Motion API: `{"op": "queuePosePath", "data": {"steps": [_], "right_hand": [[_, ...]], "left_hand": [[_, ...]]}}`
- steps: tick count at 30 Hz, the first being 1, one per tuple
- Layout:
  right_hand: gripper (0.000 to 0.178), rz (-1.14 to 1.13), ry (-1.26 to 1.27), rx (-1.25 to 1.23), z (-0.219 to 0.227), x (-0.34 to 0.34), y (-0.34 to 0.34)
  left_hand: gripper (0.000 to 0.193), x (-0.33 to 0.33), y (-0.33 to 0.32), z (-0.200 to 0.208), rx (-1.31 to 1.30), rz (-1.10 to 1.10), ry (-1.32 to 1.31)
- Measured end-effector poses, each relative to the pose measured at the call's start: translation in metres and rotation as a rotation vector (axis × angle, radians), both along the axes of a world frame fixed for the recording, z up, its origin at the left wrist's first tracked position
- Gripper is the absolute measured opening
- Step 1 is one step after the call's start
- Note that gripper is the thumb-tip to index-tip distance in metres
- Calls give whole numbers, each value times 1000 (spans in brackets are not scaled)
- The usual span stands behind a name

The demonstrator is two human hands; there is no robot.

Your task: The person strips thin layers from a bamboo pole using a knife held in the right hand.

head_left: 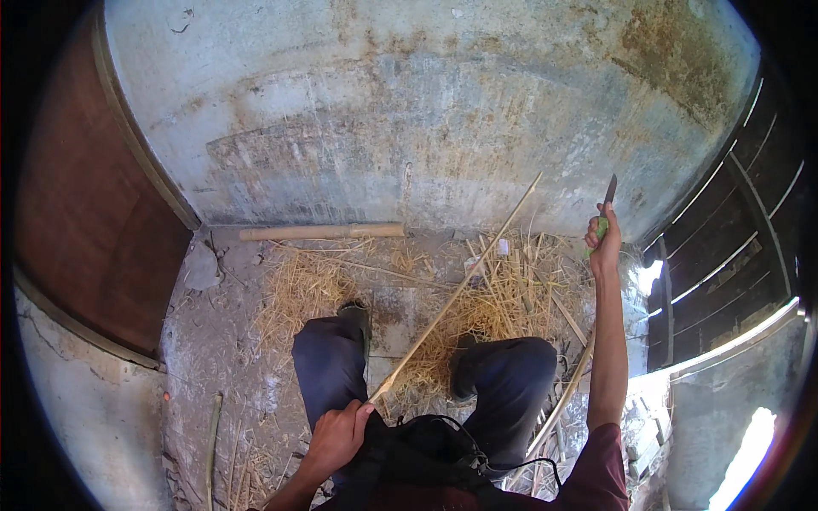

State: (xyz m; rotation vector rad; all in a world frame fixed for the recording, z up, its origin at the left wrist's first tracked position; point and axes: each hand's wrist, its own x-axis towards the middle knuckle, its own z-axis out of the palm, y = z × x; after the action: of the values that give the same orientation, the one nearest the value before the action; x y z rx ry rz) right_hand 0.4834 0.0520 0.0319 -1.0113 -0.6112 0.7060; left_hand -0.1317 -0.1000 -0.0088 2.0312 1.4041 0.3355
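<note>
Between my knees, a long thin bamboo strip slants up and away to the right. Its near end is gripped in my left hand, thumb pressed along it, close to my left thigh. A paler, shaved-looking patch shows on the strip just beyond the thumb. Out to the right, with the arm stretched forward, my right hand is closed round the green handle of a knife. The dark blade points up and away, apart from the strip.
Piles of shavings lie round my feet. A thick bamboo pole rests along the base of the stained wall. Long split pieces lie beside my right leg. A brown door panel stands left, dark slatted boards right.
</note>
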Motion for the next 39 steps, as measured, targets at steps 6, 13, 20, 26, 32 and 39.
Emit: {"op": "queuePosePath", "data": {"steps": [6,13,20,26,32,39], "right_hand": [[51,31,-445,-264,7,-57,-6],[54,-286,-754,-69,1,-45,26],[49,-105,-886,-481,-7,17,53],[42,-52,-614,-421,-7,0,60],[28,-10,-116,-232,-13,32,65],[20,-69,167,72,1,99,61]], "left_hand": [[40,7,5,-6,8,-21,-107],[40,0,0,-1,10,-35,-72],[39,-3,-9,4,-1,-65,-55],[38,-11,-13,2,-3,-45,-70],[38,-15,-13,1,-18,-87,-59],[38,-27,-14,5,-80,-37,-102]]}}
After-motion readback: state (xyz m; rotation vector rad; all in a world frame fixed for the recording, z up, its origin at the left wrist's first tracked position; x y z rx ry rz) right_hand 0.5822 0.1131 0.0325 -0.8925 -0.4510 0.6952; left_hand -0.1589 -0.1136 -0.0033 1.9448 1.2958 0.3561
